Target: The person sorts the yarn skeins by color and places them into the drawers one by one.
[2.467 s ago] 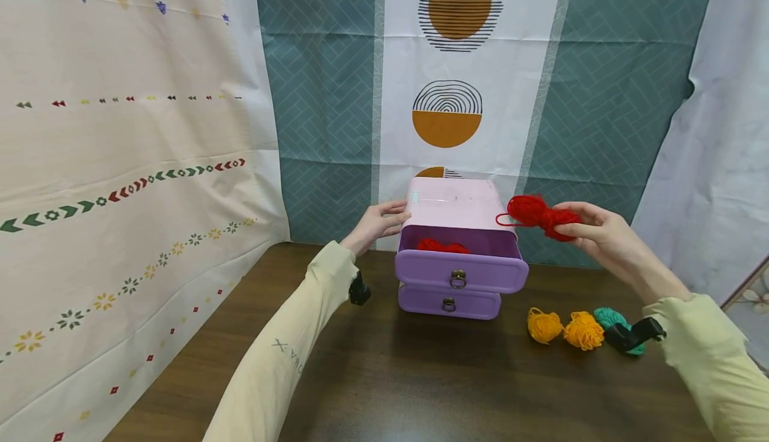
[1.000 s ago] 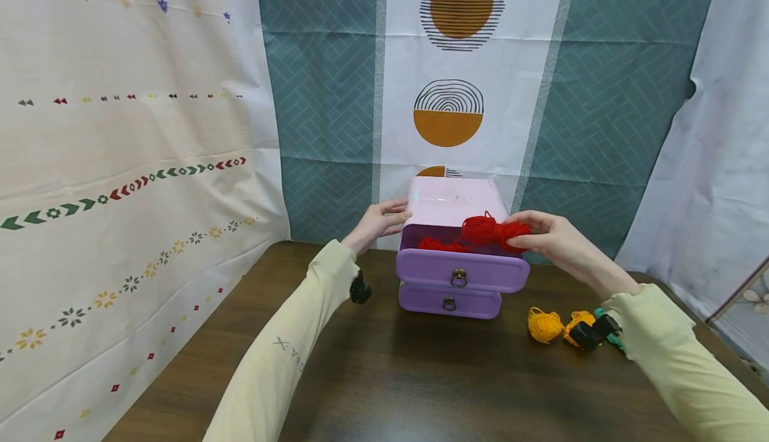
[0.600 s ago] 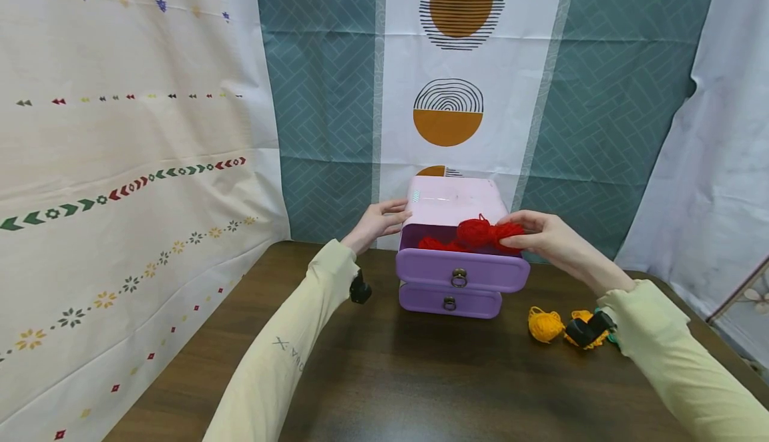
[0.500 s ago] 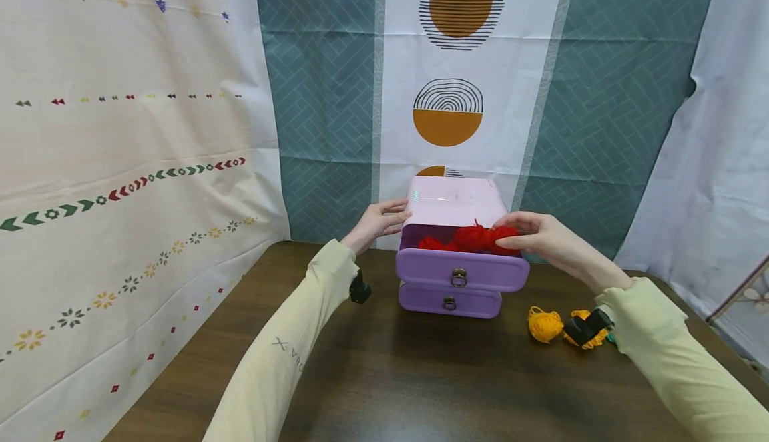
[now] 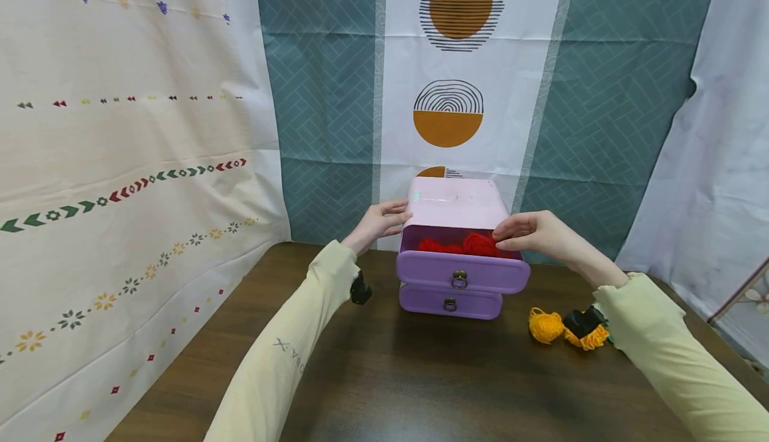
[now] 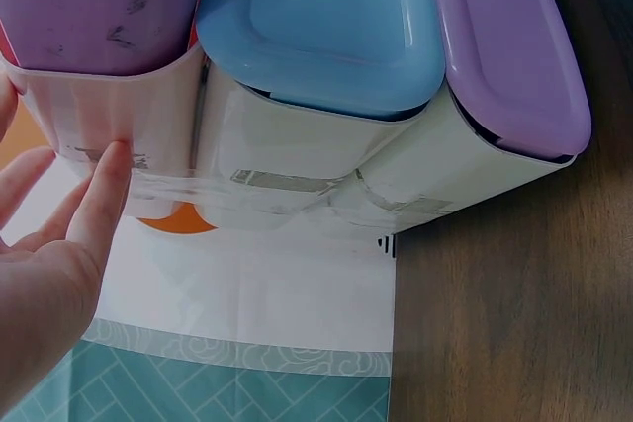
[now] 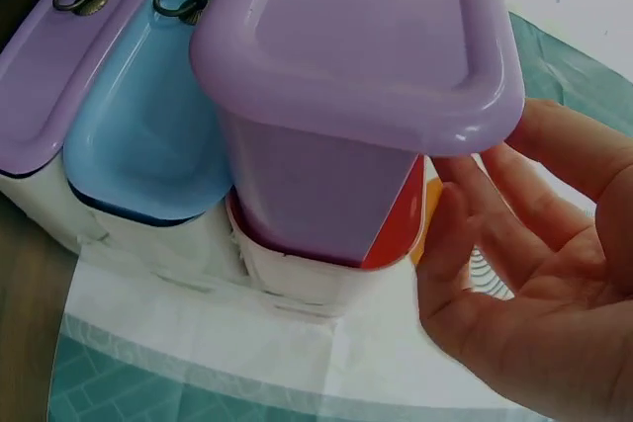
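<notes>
A small chest of drawers [image 5: 456, 203] with a pale pink top stands on the table. Its purple top drawer [image 5: 429, 270] is pulled out. Inside lie a skein of red yarn [image 5: 479, 244] and, left of it, another red yarn bundle [image 5: 434, 246]. My left hand [image 5: 376, 226] rests its straight fingertips against the chest's left side. At the drawer's right edge, my right hand [image 5: 537, 234] hovers beside the red skein with loosely bent fingers. In the right wrist view the right hand [image 7: 539, 234] shows nothing between fingers and thumb; the drawer wall hides the yarn there.
Both wrist views show a closed blue middle drawer [image 6: 336, 32] and a purple bottom drawer [image 6: 524, 56]. On the brown table [image 5: 420, 375], right of the chest, sit two yellow yarn balls [image 5: 545, 327]; green yarn [image 5: 610, 339] is mostly hidden behind my right wrist. Patterned cloths hang behind.
My right hand has carried the red skein from the right of the chest leftward into the top drawer and let it go. My left hand has stayed on the chest's side.
</notes>
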A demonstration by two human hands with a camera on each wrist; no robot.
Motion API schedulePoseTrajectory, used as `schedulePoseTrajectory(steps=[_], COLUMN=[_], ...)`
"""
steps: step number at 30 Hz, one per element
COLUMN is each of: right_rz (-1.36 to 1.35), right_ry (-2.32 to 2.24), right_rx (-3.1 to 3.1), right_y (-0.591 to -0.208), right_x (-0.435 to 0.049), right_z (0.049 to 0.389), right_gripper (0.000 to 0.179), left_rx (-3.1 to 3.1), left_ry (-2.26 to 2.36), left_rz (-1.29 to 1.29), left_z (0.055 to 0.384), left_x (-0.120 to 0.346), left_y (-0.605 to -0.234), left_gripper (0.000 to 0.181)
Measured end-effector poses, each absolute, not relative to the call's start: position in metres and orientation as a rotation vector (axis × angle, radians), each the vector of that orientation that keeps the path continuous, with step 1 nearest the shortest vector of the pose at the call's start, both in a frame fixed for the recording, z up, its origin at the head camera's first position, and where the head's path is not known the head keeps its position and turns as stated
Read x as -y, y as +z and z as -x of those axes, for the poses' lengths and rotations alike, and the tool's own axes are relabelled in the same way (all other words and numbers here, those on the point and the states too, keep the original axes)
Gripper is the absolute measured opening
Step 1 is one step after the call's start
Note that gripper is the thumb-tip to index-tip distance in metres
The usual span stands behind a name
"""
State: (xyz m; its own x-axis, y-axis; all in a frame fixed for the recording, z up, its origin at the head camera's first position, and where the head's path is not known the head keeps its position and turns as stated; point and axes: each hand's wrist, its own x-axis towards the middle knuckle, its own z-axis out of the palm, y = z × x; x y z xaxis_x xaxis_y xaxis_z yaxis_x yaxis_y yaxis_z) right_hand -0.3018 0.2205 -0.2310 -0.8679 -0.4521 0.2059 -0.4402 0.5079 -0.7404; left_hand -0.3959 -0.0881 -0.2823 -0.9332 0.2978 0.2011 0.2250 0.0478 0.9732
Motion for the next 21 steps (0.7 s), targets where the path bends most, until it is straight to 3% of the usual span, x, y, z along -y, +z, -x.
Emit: schedulePoseTrajectory(steps=[21], right_rz=[0.714], right_ry=[-1.502], right_rx=[-2.711], right_y=[-0.23], right_x=[-0.217], right_z=[0.29], right_gripper=[0.035], left_rx=[-2.237], left_ry=[2.045], left_rz=[-0.568], left_z=[0.395], left_x=[0.088], left_y=[-0.282], left_gripper=[0.05])
